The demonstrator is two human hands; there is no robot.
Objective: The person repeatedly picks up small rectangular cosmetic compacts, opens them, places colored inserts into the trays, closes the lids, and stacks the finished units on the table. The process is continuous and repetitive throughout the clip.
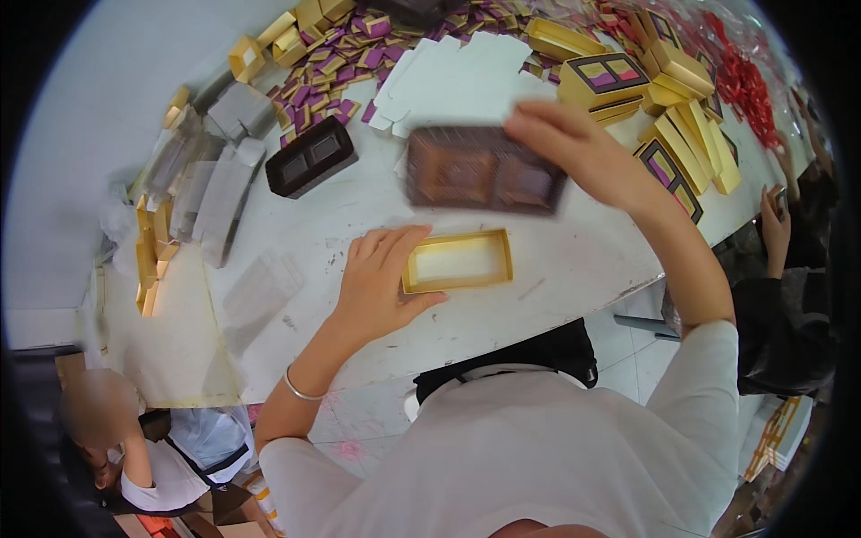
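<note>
My left hand [375, 276] grips the left end of a small open gold box [465, 263], thumb on its near side and fingers on its far side. The box lies on the white table, and its pale inside shows. Above and beyond it, my right hand [578, 152] holds a dark brown plastic tray [456, 175] with two hollows by its far right corner. Motion blurs this tray. A second dark brown tray [312, 157] rests on the table to the left, apart from both hands.
White card sheets [453, 76] are piled at the back. Purple and gold pieces [336, 76] lie heaped behind. Gold boxes [668, 72] and red ribbon [744, 85] stand back right. Clear plastic sleeves [215, 193] are at left. Other people are at lower left and right.
</note>
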